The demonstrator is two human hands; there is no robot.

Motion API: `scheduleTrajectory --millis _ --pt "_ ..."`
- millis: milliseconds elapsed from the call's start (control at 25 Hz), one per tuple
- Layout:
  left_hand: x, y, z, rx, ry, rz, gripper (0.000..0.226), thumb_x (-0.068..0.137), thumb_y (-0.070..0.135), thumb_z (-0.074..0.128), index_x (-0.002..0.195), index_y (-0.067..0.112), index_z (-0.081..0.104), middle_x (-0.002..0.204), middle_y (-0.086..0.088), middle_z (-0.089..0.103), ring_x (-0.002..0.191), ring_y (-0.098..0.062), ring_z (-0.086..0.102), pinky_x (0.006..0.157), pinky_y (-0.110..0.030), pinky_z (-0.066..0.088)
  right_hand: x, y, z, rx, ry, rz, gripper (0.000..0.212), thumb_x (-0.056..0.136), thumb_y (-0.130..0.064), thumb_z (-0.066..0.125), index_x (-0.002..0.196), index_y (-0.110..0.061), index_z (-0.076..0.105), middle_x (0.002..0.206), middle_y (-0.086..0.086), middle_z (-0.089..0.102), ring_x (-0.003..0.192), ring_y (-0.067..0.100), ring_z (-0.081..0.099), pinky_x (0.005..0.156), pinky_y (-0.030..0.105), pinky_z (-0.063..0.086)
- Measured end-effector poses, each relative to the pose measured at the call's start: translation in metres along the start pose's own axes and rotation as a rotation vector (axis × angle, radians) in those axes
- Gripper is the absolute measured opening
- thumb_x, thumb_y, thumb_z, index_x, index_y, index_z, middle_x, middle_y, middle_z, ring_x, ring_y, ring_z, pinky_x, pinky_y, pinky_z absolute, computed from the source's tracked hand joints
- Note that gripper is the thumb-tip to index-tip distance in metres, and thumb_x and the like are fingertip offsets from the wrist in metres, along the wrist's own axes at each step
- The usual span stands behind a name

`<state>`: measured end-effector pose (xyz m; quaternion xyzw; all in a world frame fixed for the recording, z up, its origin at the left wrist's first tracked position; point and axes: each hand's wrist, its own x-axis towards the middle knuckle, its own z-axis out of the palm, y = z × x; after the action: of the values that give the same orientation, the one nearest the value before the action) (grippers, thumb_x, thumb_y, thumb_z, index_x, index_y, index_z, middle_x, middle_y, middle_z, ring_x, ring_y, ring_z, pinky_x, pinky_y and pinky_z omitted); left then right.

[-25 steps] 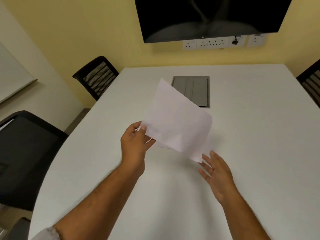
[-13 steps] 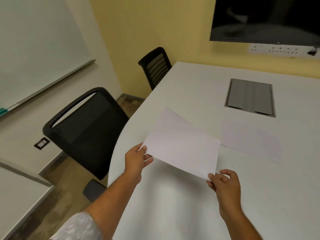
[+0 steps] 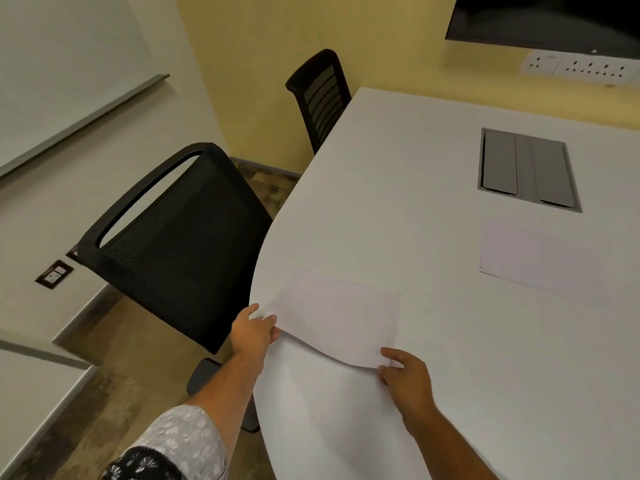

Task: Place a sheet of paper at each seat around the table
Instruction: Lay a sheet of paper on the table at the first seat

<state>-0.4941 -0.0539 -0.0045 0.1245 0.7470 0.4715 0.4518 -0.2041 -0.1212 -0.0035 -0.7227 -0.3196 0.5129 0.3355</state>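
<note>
A white sheet of paper (image 3: 343, 317) lies low over the white table (image 3: 398, 188), close to its left edge and in front of the near black mesh chair (image 3: 180, 244). My left hand (image 3: 254, 332) pinches the sheet's near left corner. My right hand (image 3: 405, 375) pinches its near right corner. The sheet's near edge sags between the two hands; its far part rests on the table. A stack of white paper (image 3: 540, 261) lies flat further right on the table.
A second black chair (image 3: 322, 95) stands at the table's far left side. A grey cable hatch (image 3: 528, 169) is set into the tabletop. A dark screen (image 3: 547, 19) and wall sockets (image 3: 581, 65) are on the yellow wall. A whiteboard (image 3: 69, 60) hangs at the left.
The view has swung left toward the near chair. Both hands have carried the sheet leftward and lowered it onto the table by that seat; the right hand, open a second ago, now grips it.
</note>
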Motion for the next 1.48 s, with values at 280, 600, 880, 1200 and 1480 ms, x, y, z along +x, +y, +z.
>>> scheduleTrajectory --millis 280,600,880,1200,1480 --pt "0.026 -0.018 -0.018 0.423 -0.186 0.194 0.047 0.091 -0.002 0.073 0.135 0.012 0.063 0.137 -0.01 0.059 0.111 -0.027 0.065 0.095 -0.037 0.057 0.016 0.017 0.02 0.009 0.04 0.014 0.039 0.09 0.008 0.068 0.123 -0.011 0.073 0.13 0.014 0.068 0.118 0.036 0.066 0.111 0.05 0.051" --pt "0.009 -0.045 -0.038 1.011 -0.337 0.423 0.069 0.092 0.03 0.076 0.153 0.016 0.047 0.168 0.008 0.022 0.151 -0.02 0.026 0.123 -0.039 0.031 0.016 0.008 0.013 -0.194 -0.012 -0.121 0.048 0.09 0.002 0.068 0.135 -0.014 0.064 0.137 0.007 0.058 0.11 0.02 0.066 0.107 0.035 0.049" --pt "-0.032 -0.072 -0.025 1.213 -0.503 0.662 0.087 0.093 0.034 0.072 0.163 0.026 0.022 0.173 0.008 0.006 0.158 -0.015 0.008 0.127 -0.032 0.018 0.02 0.01 -0.008 -0.21 -0.04 -0.095 0.057 0.092 0.0 0.073 0.146 -0.009 0.055 0.149 0.006 0.049 0.104 0.019 0.065 0.098 0.029 0.048" --pt "-0.088 -0.076 0.051 1.106 -0.662 0.786 0.079 0.092 0.035 0.072 0.16 0.025 0.033 0.171 0.007 0.019 0.157 -0.014 0.013 0.124 -0.032 0.022 -0.015 0.041 -0.064 -0.528 -0.049 -0.202 0.063 0.09 -0.014 0.079 0.148 -0.011 0.054 0.156 0.008 0.045 0.14 0.027 0.051 0.115 0.03 0.04" --pt "-0.18 -0.049 0.152 0.643 -0.618 0.781 0.041 0.087 0.018 0.081 0.125 0.019 0.067 0.129 0.002 0.062 0.124 -0.017 0.059 0.107 -0.025 0.043 -0.008 -0.01 -0.18 -0.413 0.163 -0.322 0.038 0.093 -0.016 0.076 0.13 -0.021 0.067 0.125 -0.009 0.063 0.099 0.009 0.065 0.075 0.001 0.041"
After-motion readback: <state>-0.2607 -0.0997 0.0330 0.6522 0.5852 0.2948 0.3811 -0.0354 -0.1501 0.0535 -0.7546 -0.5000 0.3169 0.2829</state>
